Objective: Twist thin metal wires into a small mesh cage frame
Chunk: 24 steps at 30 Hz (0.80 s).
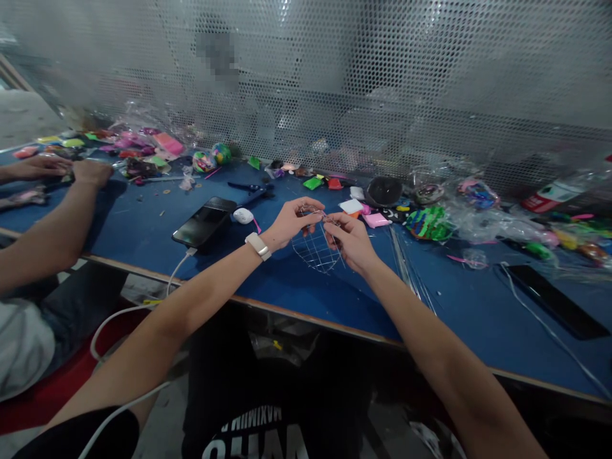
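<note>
Both hands meet at the upper rim of a thin silver wire mesh [318, 252], a rounded, basket-like shape held just above the blue table [282, 280]. My left hand [299, 220], with a pale band on its wrist, pinches the rim from the left. On the right side, my right hand [348, 237] closes its thumb and fingers on the wire near the same spot. The fingertips nearly touch, and the exact wire ends between them are too small to make out. Loose straight wires [406, 268] lie to the right of my right hand.
Left of my hands are a black phone [204, 222] on a cable, a white mouse-shaped piece [243, 216] and dark pliers [251, 189]. Coloured clay packets [375, 220] line the perforated metal screen [306, 83]. Another phone [557, 299] lies right; another person's hands [90, 172] work far left.
</note>
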Motion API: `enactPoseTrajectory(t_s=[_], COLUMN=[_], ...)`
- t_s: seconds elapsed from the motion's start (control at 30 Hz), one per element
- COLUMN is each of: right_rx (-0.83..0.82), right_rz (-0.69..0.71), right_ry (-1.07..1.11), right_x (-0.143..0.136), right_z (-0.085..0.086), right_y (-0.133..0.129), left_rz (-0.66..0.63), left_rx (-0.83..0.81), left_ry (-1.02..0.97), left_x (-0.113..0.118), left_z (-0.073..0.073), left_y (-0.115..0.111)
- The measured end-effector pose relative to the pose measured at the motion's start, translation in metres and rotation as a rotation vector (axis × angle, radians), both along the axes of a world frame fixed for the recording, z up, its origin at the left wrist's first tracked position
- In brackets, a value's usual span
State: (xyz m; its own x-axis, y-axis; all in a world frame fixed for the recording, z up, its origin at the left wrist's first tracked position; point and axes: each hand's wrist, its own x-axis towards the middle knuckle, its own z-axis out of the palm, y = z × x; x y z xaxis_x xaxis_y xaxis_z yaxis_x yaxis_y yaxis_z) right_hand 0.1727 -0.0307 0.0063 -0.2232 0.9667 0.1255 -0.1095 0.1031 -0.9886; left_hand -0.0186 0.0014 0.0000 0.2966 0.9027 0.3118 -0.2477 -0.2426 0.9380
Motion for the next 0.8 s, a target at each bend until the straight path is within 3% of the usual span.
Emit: enactPoseTrajectory(t_s=[0.4, 0.6, 0.8], right_rx=[-0.082, -0.089, -0.117], right_rz=[0.01, 0.002, -0.039], right_ry=[0.125, 0.126, 0.098], right_x=[-0.0054, -0.005, -0.0041], right_z=[0.0001, -0.0048, -0.0043], right_y=[-0.0007, 0.0013, 0.0023], left_rz=[0.081, 0.04, 0.01], left_rx=[-0.022, -0.025, -0.104], left_ry=[0.03, 0.016, 0.054], left_x=[-0.0025, -0.0023, -0.0025], left_z=[0.0046, -0.0007, 0.0027], left_y=[-0.0013, 0.0024, 0.0001])
